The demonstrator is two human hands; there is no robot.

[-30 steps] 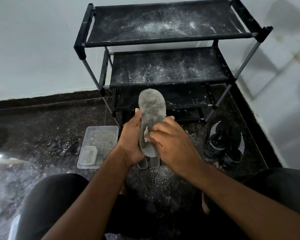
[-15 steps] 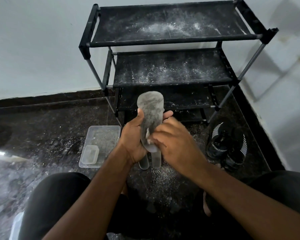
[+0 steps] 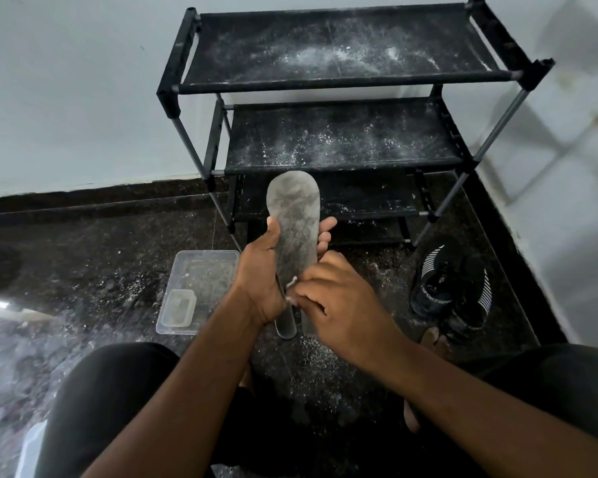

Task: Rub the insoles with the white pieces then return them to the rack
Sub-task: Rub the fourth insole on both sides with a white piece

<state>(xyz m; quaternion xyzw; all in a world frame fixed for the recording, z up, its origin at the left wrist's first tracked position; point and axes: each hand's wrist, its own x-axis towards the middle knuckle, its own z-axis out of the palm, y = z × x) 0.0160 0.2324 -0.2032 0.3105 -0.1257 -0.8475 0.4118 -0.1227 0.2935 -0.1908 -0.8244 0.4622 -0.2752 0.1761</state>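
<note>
The left hand (image 3: 260,270) grips a grey insole (image 3: 295,229) around its middle, thumb on one edge and fingers curling round the other, holding it upright so its dusted face is towards the right hand (image 3: 339,301), which pinches a small white piece (image 3: 291,281) against the insole's lower part, presumably to rub it in. Two more insoles (image 3: 286,324) lie on the dark floor (image 3: 83,270) beneath the hands. The black rack (image 3: 342,81) stands just beyond, its shelves powdered white, with a clear plastic container (image 3: 201,281) to the left and black shoes (image 3: 449,288) to the right.
</note>
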